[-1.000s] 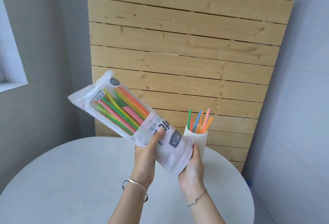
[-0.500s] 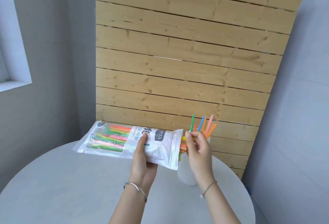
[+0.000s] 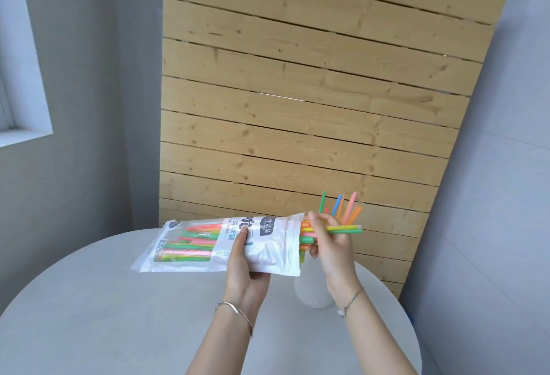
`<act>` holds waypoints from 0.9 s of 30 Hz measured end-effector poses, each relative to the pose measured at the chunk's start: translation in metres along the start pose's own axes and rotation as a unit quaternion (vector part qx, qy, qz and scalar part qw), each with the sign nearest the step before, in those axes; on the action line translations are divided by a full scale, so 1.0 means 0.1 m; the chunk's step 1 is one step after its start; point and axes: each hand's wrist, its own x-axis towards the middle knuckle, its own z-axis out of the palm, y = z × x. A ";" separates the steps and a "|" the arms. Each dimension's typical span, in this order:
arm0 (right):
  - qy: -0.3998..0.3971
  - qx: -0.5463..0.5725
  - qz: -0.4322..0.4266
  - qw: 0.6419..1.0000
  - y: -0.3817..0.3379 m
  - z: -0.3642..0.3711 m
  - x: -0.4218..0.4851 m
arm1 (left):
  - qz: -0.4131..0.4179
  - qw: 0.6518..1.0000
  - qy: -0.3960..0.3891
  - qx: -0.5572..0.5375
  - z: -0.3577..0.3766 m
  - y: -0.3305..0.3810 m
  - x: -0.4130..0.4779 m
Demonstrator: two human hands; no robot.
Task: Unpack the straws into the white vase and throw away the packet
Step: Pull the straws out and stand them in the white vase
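Observation:
My left hand grips the white plastic straw packet from below and holds it roughly level above the table. Coloured straws show through its clear left part. At the packet's open right end my right hand pinches a few straws that stick out to the right past my fingers. The white ribbed vase stands behind my right hand, mostly hidden by it. Several straws stand up out of the vase.
A round grey table fills the lower part of the view. A wooden slatted panel leans against the wall behind it. A window sill is at the far left. Grey walls close in on both sides.
The packet dropped from a steep tilt to nearly level. My right hand left the packet's bottom edge, took hold of straws at its open end and drew them out to the right.

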 end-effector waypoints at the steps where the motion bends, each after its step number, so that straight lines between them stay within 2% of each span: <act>1: 0.023 0.016 -0.004 1.000 -0.03 -0.03 0.02 | 0.001 1.000 0.006 -0.008 -0.01 0.01 0.01; 4: 0.091 0.097 -0.014 0.991 -0.16 -0.18 0.07 | 0.014 0.999 0.024 -0.038 -0.05 0.12 0.05; 6: 0.100 0.122 -0.020 0.987 -0.21 -0.24 0.07 | 0.024 0.999 0.023 -0.043 -0.07 0.18 0.07; 12: -0.004 0.039 0.040 0.998 -0.11 -0.11 0.01 | 0.015 1.000 0.007 -0.010 0.00 0.02 0.01; 15: -0.012 0.016 0.083 0.996 -0.10 -0.07 0.01 | 0.002 1.000 0.002 0.002 0.04 -0.06 -0.03; 18: 0.011 0.013 0.056 0.998 -0.16 -0.13 0.04 | -0.008 1.000 0.006 -0.001 0.06 -0.06 -0.04; 23: 0.093 0.059 0.024 0.994 -0.32 -0.35 0.11 | 0.004 0.999 0.019 -0.037 0.04 0.05 0.00; 27: 0.052 0.039 0.004 0.998 -0.39 -0.38 0.10 | -0.006 1.000 0.009 -0.025 0.06 -0.02 -0.03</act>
